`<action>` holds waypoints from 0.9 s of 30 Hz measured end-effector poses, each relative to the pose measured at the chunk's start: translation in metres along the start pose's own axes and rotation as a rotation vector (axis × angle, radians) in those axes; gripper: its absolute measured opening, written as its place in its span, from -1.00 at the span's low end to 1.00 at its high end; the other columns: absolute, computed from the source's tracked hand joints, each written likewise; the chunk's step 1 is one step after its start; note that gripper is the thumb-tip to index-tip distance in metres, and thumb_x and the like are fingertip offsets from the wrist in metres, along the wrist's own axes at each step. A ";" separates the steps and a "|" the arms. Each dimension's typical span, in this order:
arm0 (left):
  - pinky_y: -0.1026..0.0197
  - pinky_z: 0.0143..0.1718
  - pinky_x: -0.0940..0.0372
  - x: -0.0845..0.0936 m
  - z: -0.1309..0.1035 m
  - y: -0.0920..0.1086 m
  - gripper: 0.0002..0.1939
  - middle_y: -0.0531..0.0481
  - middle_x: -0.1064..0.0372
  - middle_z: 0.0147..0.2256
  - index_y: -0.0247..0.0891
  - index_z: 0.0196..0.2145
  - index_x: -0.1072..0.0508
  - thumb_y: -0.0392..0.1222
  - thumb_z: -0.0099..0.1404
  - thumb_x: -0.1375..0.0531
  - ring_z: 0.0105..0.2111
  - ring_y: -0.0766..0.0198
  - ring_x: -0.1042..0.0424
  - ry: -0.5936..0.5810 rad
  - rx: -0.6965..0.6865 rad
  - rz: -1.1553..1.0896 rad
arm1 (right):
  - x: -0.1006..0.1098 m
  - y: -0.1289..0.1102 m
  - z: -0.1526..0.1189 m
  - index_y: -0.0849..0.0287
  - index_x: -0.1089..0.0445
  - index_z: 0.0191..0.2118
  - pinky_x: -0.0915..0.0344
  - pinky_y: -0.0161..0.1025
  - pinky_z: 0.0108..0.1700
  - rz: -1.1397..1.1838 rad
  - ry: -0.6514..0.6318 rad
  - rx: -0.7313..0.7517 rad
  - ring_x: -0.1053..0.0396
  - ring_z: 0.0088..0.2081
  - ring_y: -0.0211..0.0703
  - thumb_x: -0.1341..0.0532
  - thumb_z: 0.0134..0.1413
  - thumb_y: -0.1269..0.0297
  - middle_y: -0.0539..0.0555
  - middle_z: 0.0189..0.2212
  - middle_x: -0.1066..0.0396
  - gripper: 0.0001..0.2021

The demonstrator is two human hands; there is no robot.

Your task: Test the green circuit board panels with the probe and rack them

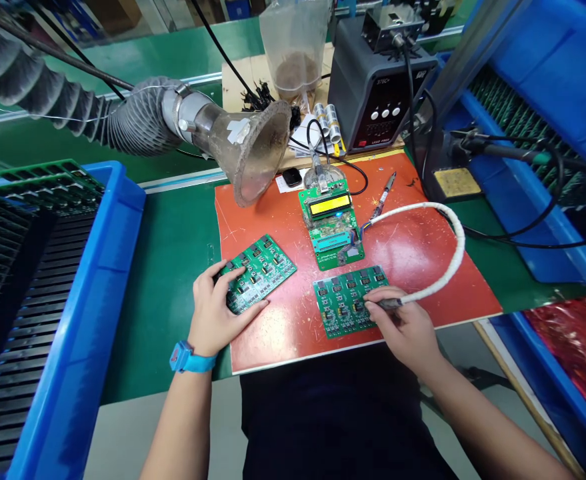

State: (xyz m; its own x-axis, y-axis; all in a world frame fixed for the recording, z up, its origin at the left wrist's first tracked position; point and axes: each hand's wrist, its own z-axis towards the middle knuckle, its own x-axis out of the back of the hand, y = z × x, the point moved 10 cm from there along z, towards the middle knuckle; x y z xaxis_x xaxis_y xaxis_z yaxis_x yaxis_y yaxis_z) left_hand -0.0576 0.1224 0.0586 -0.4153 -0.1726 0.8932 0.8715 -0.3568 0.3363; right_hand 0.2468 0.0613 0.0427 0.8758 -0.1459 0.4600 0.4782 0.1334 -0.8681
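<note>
My left hand (217, 310), wearing a blue wrist strap (193, 359), grips the left end of a green circuit board (270, 267), fingers over its top and thumb along the near edge. My right hand (405, 323) pinches a dark probe (390, 303) on a white-wrapped cable (457, 233). The probe's end is over a second circuit board (337, 313), which lies on the red mat; whether it touches is hidden by my fingers. Behind that board sits a programmer board (330, 223) with a lit yellow display and a teal socket; the cable runs to its right side.
A fume extraction funnel (263, 153) hangs over the red mat (283, 333). At the back are a soldering station (377, 87), a pen (385, 193) and a plastic container (293, 53). Blue bins stand at left (80, 293) and right (503, 187), with boards in them.
</note>
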 end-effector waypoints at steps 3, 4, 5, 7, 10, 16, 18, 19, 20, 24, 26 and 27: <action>-0.24 0.14 -0.14 0.000 0.000 0.000 -0.33 -0.31 -0.17 0.08 -0.22 0.05 -0.34 0.21 0.10 -0.33 0.14 -0.21 -0.20 0.004 -0.006 0.006 | 0.001 0.001 0.001 0.15 -0.37 -0.23 -0.36 -0.27 -0.44 0.008 0.001 -0.009 -0.39 -0.44 -0.22 -0.17 0.27 0.30 0.10 -0.25 -0.41 -0.93; -0.24 0.14 -0.14 0.000 0.001 0.000 -0.33 -0.31 -0.17 0.08 -0.23 0.05 -0.35 0.20 0.10 -0.33 0.14 -0.20 -0.20 0.005 -0.007 0.006 | 0.001 0.001 0.001 0.15 -0.38 -0.23 -0.36 -0.27 -0.44 0.014 0.000 -0.016 -0.38 -0.45 -0.24 -0.18 0.27 0.29 0.10 -0.25 -0.41 -0.93; -0.23 0.14 -0.14 0.000 0.001 0.000 -0.33 -0.31 -0.17 0.08 -0.23 0.04 -0.35 0.20 0.10 -0.33 0.14 -0.20 -0.20 0.006 -0.008 0.005 | 0.001 0.002 0.001 0.15 -0.38 -0.23 -0.36 -0.27 -0.43 0.021 -0.003 -0.023 -0.38 -0.46 -0.24 -0.18 0.26 0.29 0.09 -0.25 -0.42 -0.93; -0.22 0.14 -0.14 0.000 0.001 0.000 -0.34 -0.30 -0.17 0.08 -0.22 0.04 -0.35 0.20 0.10 -0.33 0.15 -0.19 -0.21 0.008 -0.010 0.003 | 0.002 0.004 0.001 0.15 -0.38 -0.23 -0.37 -0.27 -0.42 0.035 -0.008 -0.042 -0.39 -0.45 -0.23 -0.19 0.26 0.28 0.09 -0.25 -0.42 -0.92; -0.21 0.14 -0.15 0.000 0.000 0.000 -0.33 -0.28 -0.17 0.08 -0.18 0.05 -0.34 0.21 0.09 -0.33 0.15 -0.17 -0.20 0.010 -0.008 0.005 | 0.004 0.002 0.001 0.14 -0.40 -0.23 -0.39 -0.26 -0.39 0.055 -0.001 -0.062 -0.41 -0.42 -0.22 -0.20 0.25 0.28 0.09 -0.25 -0.43 -0.92; -0.21 0.15 -0.14 -0.001 0.000 -0.001 -0.33 -0.28 -0.18 0.08 -0.19 0.05 -0.34 0.21 0.08 -0.34 0.15 -0.18 -0.20 0.012 -0.006 0.009 | -0.004 -0.004 0.001 0.14 -0.39 -0.21 -0.43 -0.29 -0.40 0.215 0.024 -0.097 -0.42 -0.46 -0.27 -0.20 0.25 0.29 0.08 -0.23 -0.41 -0.93; -0.22 0.14 -0.15 0.000 0.000 -0.001 -0.33 -0.28 -0.17 0.08 -0.19 0.05 -0.34 0.21 0.08 -0.34 0.15 -0.18 -0.20 0.016 -0.005 0.008 | -0.010 -0.005 0.001 0.15 -0.39 -0.22 -0.42 -0.29 -0.41 0.205 0.013 -0.092 -0.41 -0.47 -0.26 -0.19 0.25 0.29 0.08 -0.25 -0.41 -0.93; -0.22 0.14 -0.15 0.000 0.000 -0.001 -0.33 -0.28 -0.17 0.08 -0.18 0.05 -0.34 0.21 0.08 -0.34 0.15 -0.18 -0.20 0.015 -0.004 0.007 | -0.012 -0.006 0.001 0.15 -0.39 -0.23 -0.41 -0.28 -0.42 0.186 0.009 -0.085 -0.40 -0.47 -0.26 -0.19 0.25 0.28 0.09 -0.26 -0.41 -0.93; -0.22 0.14 -0.15 -0.001 0.000 -0.001 -0.33 -0.28 -0.17 0.09 -0.18 0.05 -0.34 0.21 0.08 -0.34 0.15 -0.18 -0.20 0.013 -0.004 0.005 | -0.014 -0.006 0.001 0.15 -0.39 -0.24 -0.40 -0.28 -0.43 0.163 0.005 -0.078 -0.40 -0.47 -0.25 -0.19 0.25 0.28 0.09 -0.27 -0.41 -0.92; -0.22 0.15 -0.14 -0.001 0.000 -0.001 -0.33 -0.28 -0.17 0.09 -0.19 0.04 -0.35 0.21 0.08 -0.35 0.15 -0.18 -0.20 0.010 -0.002 0.001 | -0.017 -0.006 0.001 0.16 -0.38 -0.25 -0.38 -0.27 -0.44 0.086 -0.006 -0.057 -0.38 -0.48 -0.25 -0.18 0.24 0.28 0.09 -0.28 -0.41 -0.91; -0.22 0.15 -0.14 -0.001 0.000 -0.001 -0.33 -0.28 -0.17 0.09 -0.20 0.04 -0.35 0.20 0.08 -0.35 0.15 -0.18 -0.20 0.011 -0.001 0.003 | -0.018 -0.007 0.000 0.16 -0.39 -0.26 -0.37 -0.27 -0.45 0.066 -0.015 -0.055 -0.37 -0.49 -0.25 -0.18 0.25 0.27 0.09 -0.28 -0.42 -0.90; -0.22 0.15 -0.14 -0.001 0.000 -0.001 -0.33 -0.28 -0.18 0.08 -0.20 0.04 -0.35 0.20 0.07 -0.35 0.15 -0.18 -0.20 0.010 0.001 0.002 | -0.018 -0.007 0.001 0.15 -0.39 -0.25 -0.38 -0.27 -0.45 0.058 -0.019 -0.055 -0.38 -0.48 -0.24 -0.18 0.25 0.26 0.09 -0.28 -0.42 -0.90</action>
State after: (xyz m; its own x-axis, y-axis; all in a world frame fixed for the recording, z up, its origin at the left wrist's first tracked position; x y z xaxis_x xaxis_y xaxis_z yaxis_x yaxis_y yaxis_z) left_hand -0.0584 0.1232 0.0573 -0.4159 -0.1829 0.8908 0.8727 -0.3559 0.3344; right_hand 0.2279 0.0635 0.0405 0.9033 -0.1203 0.4117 0.4227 0.0868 -0.9021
